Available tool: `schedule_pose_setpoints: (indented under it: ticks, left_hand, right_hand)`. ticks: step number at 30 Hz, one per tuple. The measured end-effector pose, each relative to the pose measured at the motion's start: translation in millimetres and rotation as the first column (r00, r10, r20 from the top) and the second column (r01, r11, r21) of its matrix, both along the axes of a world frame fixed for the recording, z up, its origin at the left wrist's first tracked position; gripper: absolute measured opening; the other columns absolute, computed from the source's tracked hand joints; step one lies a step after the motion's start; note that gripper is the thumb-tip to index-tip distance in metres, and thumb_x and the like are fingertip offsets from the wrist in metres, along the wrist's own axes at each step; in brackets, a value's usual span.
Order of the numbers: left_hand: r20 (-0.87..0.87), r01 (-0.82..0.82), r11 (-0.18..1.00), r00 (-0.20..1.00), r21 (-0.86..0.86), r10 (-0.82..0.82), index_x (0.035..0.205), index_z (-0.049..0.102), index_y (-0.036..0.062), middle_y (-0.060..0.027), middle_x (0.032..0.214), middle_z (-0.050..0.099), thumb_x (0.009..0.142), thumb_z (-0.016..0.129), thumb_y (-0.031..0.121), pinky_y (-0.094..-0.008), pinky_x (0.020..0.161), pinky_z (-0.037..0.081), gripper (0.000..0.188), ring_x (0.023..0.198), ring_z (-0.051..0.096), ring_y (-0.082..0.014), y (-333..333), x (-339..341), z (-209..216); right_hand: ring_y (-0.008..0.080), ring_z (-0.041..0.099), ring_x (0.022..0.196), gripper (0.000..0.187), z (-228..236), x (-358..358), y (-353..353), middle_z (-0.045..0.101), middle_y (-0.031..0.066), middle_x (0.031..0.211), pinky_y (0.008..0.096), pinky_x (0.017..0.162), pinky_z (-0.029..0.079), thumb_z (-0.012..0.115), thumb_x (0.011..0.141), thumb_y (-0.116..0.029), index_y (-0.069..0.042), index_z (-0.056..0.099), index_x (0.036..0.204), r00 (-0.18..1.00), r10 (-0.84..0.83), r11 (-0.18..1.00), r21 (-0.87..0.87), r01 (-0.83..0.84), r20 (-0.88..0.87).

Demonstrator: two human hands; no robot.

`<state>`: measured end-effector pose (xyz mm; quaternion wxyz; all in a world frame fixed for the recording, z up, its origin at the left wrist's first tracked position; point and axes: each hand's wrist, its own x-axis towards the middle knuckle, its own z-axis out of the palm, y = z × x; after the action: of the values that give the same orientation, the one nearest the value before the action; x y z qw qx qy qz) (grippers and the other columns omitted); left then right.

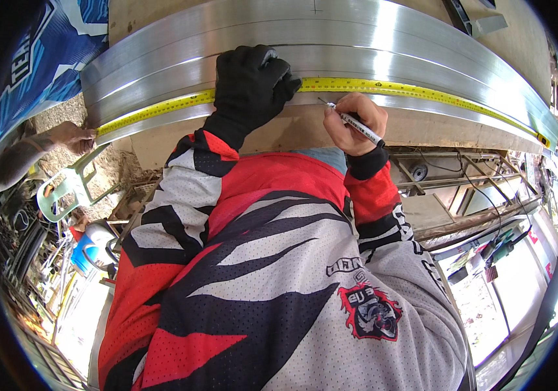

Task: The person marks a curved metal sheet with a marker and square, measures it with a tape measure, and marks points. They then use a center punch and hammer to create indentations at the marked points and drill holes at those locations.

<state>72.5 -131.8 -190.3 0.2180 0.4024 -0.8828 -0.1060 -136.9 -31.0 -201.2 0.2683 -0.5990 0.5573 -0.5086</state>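
While the head view shows it all, note that the left hand [253, 85], gloved, has its fingers curled shut over the yellow tape measure [357, 85]; can't tell if they pinch it or only press. Right hand [356, 124], bare, has thumb and fingers closed around a white-and-black marker [372, 135], nib just right of the gloved fingers, at the tape's near edge. Can't tell if the nib touches. Tape lies along the shiny metal sheet [331, 58] under both hands, running left to another person's hand [73, 138] at its end and well out to the right of the marker fingers. To mark cleanly, I'd press the tape flat right beside the reading, hold it parallel to the sheet's near edge, and ask the far-left fingers to hold the end dead still. Nib tight to the graduation, short stroke, look from straight above; a lifted tape would likely shift the mark. Edges: sheet's near edge is just below the nib, with the brown board [422, 128] showing past it, so little support for the wrist there. Bare metal beyond the fingers, above the tape, gives room to lift away. Right of the marker fingers the tape's path is unobstructed; to their left, the glove limits travel.
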Motion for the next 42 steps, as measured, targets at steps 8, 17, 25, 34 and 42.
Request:
schedule_pose_setpoints:
  ticks: [8,17,25,34,42]
  left_hand:
    - [0.01,-0.006,1.0,1.0,-0.004,0.006,0.083,0.068,0.0173,-0.0031,0.098,0.062,0.08,0.076,0.04,-0.0464,0.082,0.04,0.024,0.093,0.058,-0.0283,0,-1,1]
    - [-0.001,0.0,1.0,1.0,-0.009,0.0,0.082,0.069,0.018,-0.0027,0.097,0.061,0.079,0.077,0.04,-0.0459,0.082,0.04,0.024,0.091,0.058,-0.0281,-1,-1,1]
    - [0.003,-0.004,1.0,1.0,-0.009,0.004,0.083,0.069,0.0178,-0.0032,0.097,0.061,0.08,0.077,0.041,-0.046,0.081,0.041,0.025,0.091,0.058,-0.0288,-2,-2,0]
    - [-0.007,-0.004,1.0,1.0,-0.016,0.004,0.083,0.069,0.0178,-0.0036,0.096,0.061,0.08,0.077,0.041,-0.0465,0.082,0.041,0.025,0.092,0.059,-0.029,-2,-3,0]
    - [-0.005,0.004,1.0,1.0,-0.027,-0.004,0.084,0.069,0.0181,-0.0035,0.097,0.061,0.079,0.077,0.042,-0.0464,0.082,0.04,0.025,0.092,0.059,-0.0279,-2,-4,1]
  right_hand:
    - [0.0165,0.062,0.057,0.018,3,1,-2,0.064,0.01,0.066,0.0278,0.055,0.05,0.076,0.07,0.003,-0.001,0.058,0.073,1.0,-0.028,0.999,0.023,0.028,-0.005]
    - [0.0189,0.058,0.049,0.014,4,4,-5,0.059,0.0069,0.06,0.0289,0.049,0.047,0.073,0.066,-0.002,-0.005,0.059,0.068,0.997,-0.082,0.996,0.018,0.082,-0.002]
    - [0.0181,0.058,0.049,0.014,6,3,-6,0.059,0.0068,0.059,0.0284,0.048,0.047,0.073,0.066,-0.003,-0.005,0.059,0.067,0.992,-0.118,0.993,0.008,0.118,0.042]
    - [0.0173,0.057,0.048,0.014,6,2,-6,0.059,0.0061,0.058,0.0278,0.048,0.047,0.073,0.066,-0.002,-0.005,0.059,0.067,0.994,-0.112,0.994,0.012,0.112,-0.002]
    - [0.0144,0.056,0.048,0.015,11,2,-7,0.059,0.0055,0.058,0.0264,0.048,0.046,0.072,0.067,0.0,-0.005,0.058,0.067,0.987,-0.151,0.988,0.029,0.149,0.061]
